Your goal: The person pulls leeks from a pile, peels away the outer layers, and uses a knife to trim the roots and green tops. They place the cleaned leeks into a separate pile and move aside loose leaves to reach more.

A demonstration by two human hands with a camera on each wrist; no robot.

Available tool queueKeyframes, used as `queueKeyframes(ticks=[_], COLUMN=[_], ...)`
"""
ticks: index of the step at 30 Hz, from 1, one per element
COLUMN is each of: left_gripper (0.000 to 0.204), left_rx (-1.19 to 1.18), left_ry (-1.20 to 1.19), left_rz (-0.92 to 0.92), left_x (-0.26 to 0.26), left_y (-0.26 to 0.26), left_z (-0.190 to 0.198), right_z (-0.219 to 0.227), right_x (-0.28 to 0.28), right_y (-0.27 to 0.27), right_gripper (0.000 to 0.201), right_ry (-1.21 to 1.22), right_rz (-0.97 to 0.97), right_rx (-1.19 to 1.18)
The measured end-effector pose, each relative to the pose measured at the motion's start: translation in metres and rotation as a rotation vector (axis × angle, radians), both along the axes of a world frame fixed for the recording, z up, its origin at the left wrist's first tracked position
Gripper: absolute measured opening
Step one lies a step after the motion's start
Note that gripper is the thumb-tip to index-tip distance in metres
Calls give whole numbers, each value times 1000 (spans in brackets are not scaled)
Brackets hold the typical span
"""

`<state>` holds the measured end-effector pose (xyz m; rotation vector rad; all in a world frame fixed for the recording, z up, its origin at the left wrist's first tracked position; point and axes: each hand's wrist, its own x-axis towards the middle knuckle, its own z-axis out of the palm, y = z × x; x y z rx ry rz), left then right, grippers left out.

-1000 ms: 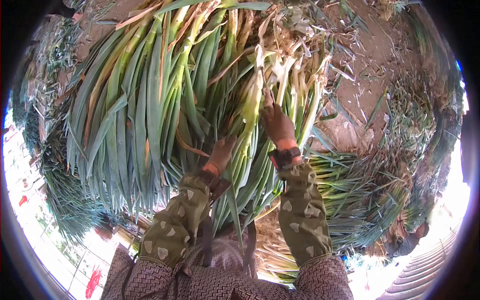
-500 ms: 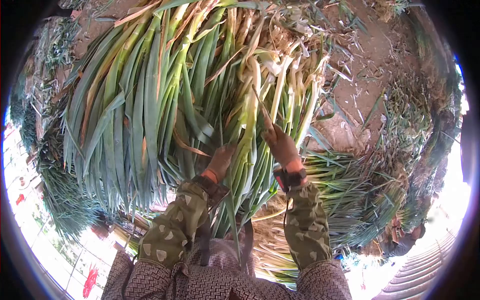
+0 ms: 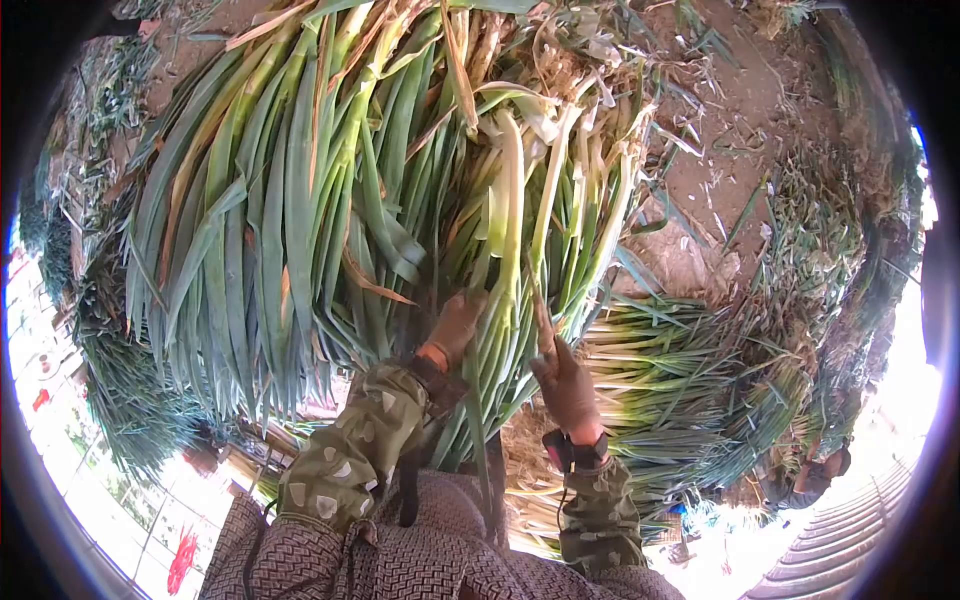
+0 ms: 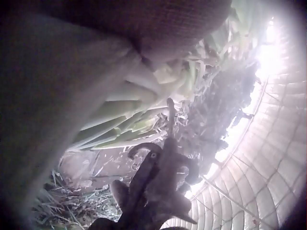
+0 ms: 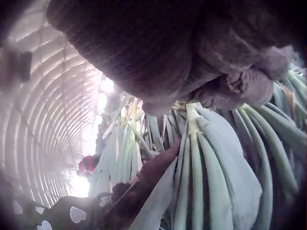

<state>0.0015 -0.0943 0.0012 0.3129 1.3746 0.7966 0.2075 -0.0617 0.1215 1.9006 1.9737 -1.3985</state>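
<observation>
In the head view my gloved left hand [image 3: 458,325] grips a green onion [image 3: 512,190] from its left side, where white stem turns to leaf; the fingers go behind the stalks. Right of those stalks is my gloved right hand [image 3: 567,390], curled around a slim, pointed tool [image 3: 542,312] whose tip lies by the leaves. The left wrist view shows that tool [image 4: 171,117] upright from the dark right hand, its exact kind unclear. Split green leaves [image 5: 211,177] fan downward below the right glove [image 5: 158,52] in the right wrist view.
A big heap of green onions [image 3: 270,230] spreads across the left, with more pale stems [image 3: 600,190] to the right. Another pile [image 3: 660,370] lies beside my right arm. Leaf scraps [image 3: 820,270] litter the dirt floor [image 3: 730,150]. Ribbed greenhouse sheeting [image 3: 850,530] rises behind.
My right hand has drawn down along the stalks toward my body, tool in its grip. The left hand has shifted slightly right. A dry leaf near the root end has swung left, away from the stem.
</observation>
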Motion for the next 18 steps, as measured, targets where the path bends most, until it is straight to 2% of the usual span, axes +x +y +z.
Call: queueKeyframes(ticks=[2, 5, 7, 9, 10, 11, 14, 17, 18], left_gripper=[41, 45, 52, 58, 59, 61, 62, 62, 57], left_rx=[-41, 266, 150, 306, 209, 108, 58, 434, 377], left_ry=[119, 269, -34, 127, 220, 314, 130, 450, 597], left_rz=[-140, -162, -111, -201, -402, -600, -471, -459, -506], left_x=[8, 37, 46, 65, 72, 76, 83, 71, 55], left_y=[10, -6, -9, -24, -24, -20, 8, 17, 37], left_z=[18, 14, 32, 31, 47, 60, 80, 14, 3], right_z=[-14, -50, -64, -69, -54, -53, -32, -41, -46], right_x=[-8, -21, -27, -31, -36, -33, -36, -35, -36], right_y=[22, 60, 83, 101, 110, 111, 108, 96, 92], right_gripper=[54, 52, 51, 49, 47, 47, 48, 48, 49], right_ry=[-44, -17, 55, 95, 130, 106, 136, 163, 153], right_rz=[-39, -54, -83, -194, -268, -229, -243, -229, -198], right_rx=[-55, -14, 52, 60, -50, 20, 36, 32, 7])
